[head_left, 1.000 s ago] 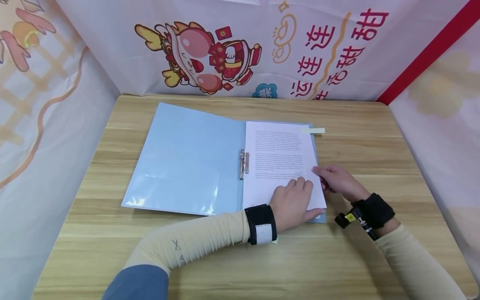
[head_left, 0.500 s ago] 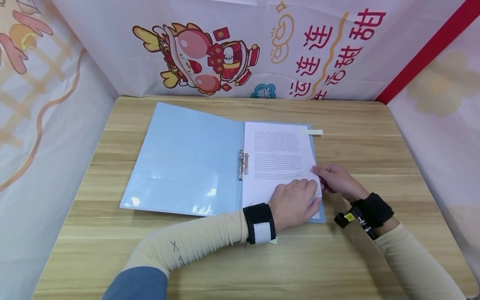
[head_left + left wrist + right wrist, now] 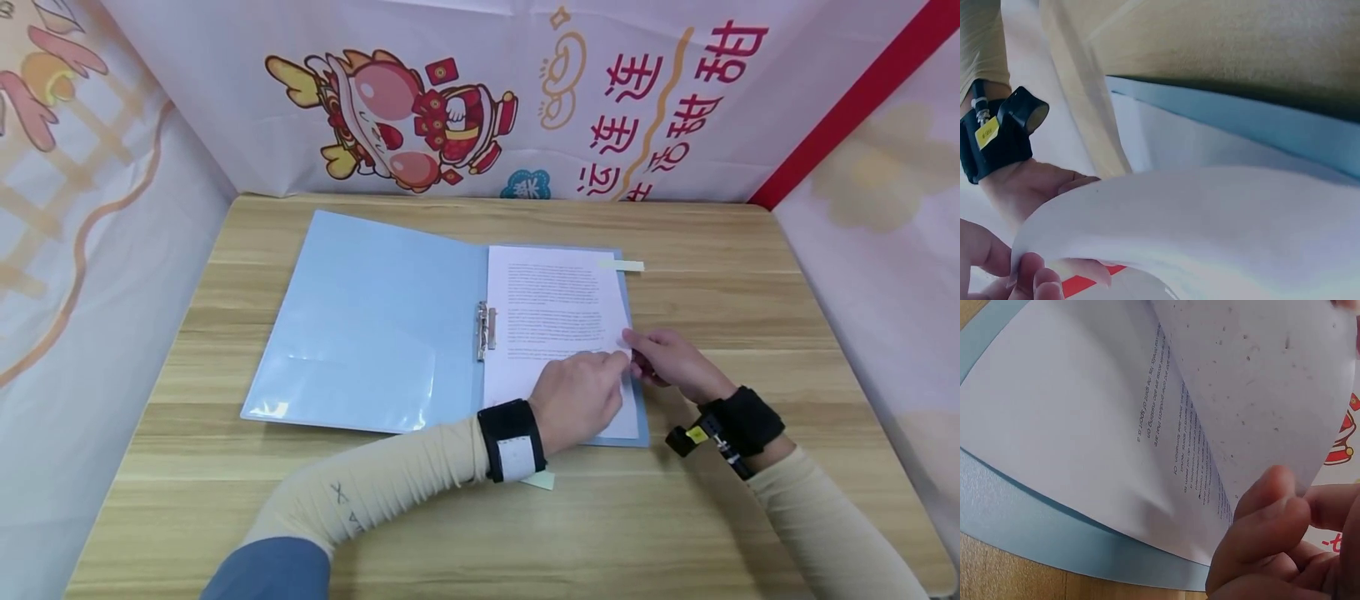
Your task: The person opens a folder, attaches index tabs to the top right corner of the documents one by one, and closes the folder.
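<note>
A light blue folder (image 3: 367,325) lies spread on the wooden table, with a metal clip (image 3: 482,331) near its spine. Printed sheets (image 3: 551,300) lie on its right half. Bent over the lower part of the pages, my left hand (image 3: 577,396) pinches the corner of the top sheet (image 3: 1166,206), which curls up in the left wrist view. At the pages' right edge, my right hand (image 3: 675,362) pinches the same sheet between thumb and fingers. The right wrist view shows its speckled underside (image 3: 1260,387) lifted above another printed page (image 3: 1072,412).
A pale sticky tab (image 3: 628,266) juts past the folder's upper right edge. Another pale green tab (image 3: 540,480) shows below the left wrist. Cartoon-printed cloth (image 3: 450,83) stands behind the wooden table (image 3: 675,517) and along both sides.
My left hand has moved up from the lower right page corner towards the right hand, lifting and bending the top sheet's corner. The right hand stays at the page edge.
</note>
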A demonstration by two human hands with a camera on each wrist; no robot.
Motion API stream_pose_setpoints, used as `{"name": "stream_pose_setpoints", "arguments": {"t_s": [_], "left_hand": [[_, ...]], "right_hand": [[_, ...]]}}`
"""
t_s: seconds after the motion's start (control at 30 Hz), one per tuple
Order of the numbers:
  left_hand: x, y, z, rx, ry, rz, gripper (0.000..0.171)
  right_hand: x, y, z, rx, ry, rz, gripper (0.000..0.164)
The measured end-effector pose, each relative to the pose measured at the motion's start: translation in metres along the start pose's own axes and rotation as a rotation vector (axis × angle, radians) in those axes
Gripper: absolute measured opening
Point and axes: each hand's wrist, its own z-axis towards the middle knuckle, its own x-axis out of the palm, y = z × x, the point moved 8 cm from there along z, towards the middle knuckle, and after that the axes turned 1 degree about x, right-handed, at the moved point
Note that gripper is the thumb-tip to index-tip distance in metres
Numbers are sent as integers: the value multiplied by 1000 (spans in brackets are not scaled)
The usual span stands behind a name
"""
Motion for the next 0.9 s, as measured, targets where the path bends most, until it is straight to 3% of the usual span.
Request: {"name": "stream_pose_setpoints", "arguments": {"t_s": [0.23, 0.43, 0.7, 0.9], "left_hand": [[-11, 11, -2, -52, 0, -47, 13], [-27, 22, -14, -104, -14, -75, 14], [-50, 39, -37, -149, -71, -68, 20], [-69, 64, -66, -243, -112, -73, 27]], "right_hand": [[-4, 0, 1, 5, -47, 29, 58], [-7, 2, 4, -19, -83, 55, 55], [-10, 21, 2, -143, -137, 31, 47], [-13, 31, 0, -146, -161, 5, 52]]}}
